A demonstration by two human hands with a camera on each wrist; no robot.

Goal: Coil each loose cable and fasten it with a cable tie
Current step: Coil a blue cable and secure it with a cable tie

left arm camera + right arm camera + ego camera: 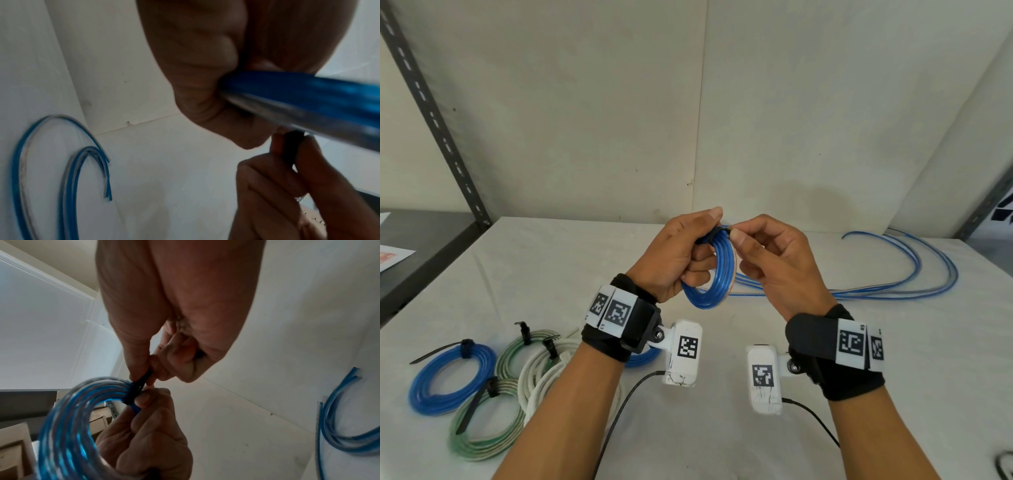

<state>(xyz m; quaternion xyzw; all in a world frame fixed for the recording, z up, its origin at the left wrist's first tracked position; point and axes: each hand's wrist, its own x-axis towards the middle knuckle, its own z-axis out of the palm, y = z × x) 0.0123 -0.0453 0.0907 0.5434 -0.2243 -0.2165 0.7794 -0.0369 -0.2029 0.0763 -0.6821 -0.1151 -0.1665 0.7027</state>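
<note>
Lying nearest the person on the white bench (722,428), at the left, are the finished bundles: a tied blue coil (450,380), two green coils (482,421) and a white coil (544,373), each cinched with a black tie, which suggests the task is well along. Above the middle of the bench, held clear of it, is the blue coil (714,270) now in hand. The left hand (674,253) has its fingers curled through and around the loops, its grip closed on the bundle, thumb on top. The right hand (774,260) pinches the black cable tie (141,386) between thumb and forefinger where it wraps the top of the coil. Whether the tail has already passed through the head cannot be told from these views. The step looks to be fastening; the next move likely calls for pulling the strap snug while the left hand keeps the loops from springing apart. Farther back at the right, long loose blue cables (893,274) trail across the bench toward the wall, seemingly uncoiled and awaiting their turn.
</note>
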